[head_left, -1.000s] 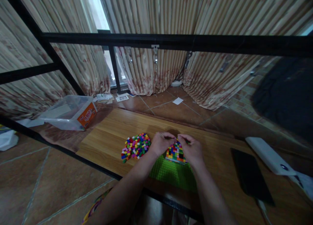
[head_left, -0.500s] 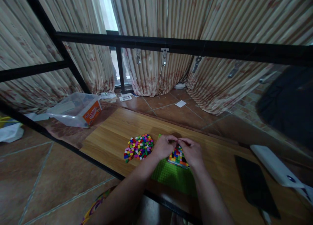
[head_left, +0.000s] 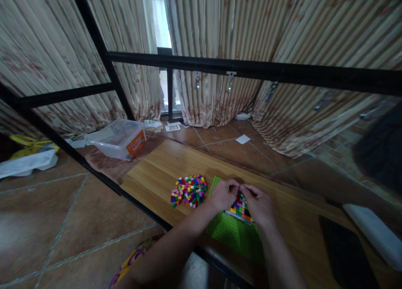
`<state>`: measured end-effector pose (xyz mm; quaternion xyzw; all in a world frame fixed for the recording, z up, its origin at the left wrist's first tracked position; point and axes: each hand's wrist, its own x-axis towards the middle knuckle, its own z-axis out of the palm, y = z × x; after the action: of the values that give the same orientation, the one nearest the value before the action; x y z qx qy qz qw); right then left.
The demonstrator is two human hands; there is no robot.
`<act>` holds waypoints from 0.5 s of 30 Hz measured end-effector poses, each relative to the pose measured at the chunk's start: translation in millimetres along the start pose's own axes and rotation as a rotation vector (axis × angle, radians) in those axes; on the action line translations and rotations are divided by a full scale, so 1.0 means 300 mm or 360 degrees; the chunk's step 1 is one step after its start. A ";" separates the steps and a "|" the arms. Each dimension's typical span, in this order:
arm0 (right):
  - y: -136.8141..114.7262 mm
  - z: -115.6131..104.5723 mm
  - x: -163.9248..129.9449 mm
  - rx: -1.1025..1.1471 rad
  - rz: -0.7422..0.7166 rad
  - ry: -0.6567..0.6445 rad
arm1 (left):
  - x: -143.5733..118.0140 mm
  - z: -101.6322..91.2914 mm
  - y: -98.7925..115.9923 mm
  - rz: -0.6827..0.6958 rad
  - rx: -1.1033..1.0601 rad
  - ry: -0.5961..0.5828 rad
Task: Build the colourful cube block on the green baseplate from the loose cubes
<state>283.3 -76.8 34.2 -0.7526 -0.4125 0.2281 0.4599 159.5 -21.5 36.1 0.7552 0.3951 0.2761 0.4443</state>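
A tiny brick is pinched between left hand [head_left: 223, 194] and right hand [head_left: 259, 203] fingertips; it's best pressed squarely onto the green studded plastic baseplate [head_left: 234, 235].

Both hands cover the far part of the brick patch [head_left: 239, 207]; the dark slab [head_left: 345, 255] runs off the bottom edge.

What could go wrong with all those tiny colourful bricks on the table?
The left hand and right hand meet over the bricks on the green baseplate. The loose brick pile lies close beside the left wrist, so a sideways nudge might scatter it. The baseplate sits near the wooden table edge, so a hard press might tip it off.
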 end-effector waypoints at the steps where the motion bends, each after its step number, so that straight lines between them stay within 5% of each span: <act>1: 0.000 -0.002 0.000 -0.0008 0.0011 -0.0002 | -0.003 0.000 0.004 0.0002 0.0033 0.0000; 6: -0.001 -0.012 0.004 -0.0036 0.0051 -0.0034 | -0.013 -0.047 0.002 0.0041 0.0160 0.0072; 15: -0.013 -0.069 -0.013 0.0038 0.0104 0.0209 | -0.063 -0.420 -0.123 -0.0079 0.0653 -0.0148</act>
<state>294.4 -89.5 47.3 -0.7734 -0.3539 0.1981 0.4872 39.8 30.4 59.2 0.8318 0.4406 0.1439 0.3055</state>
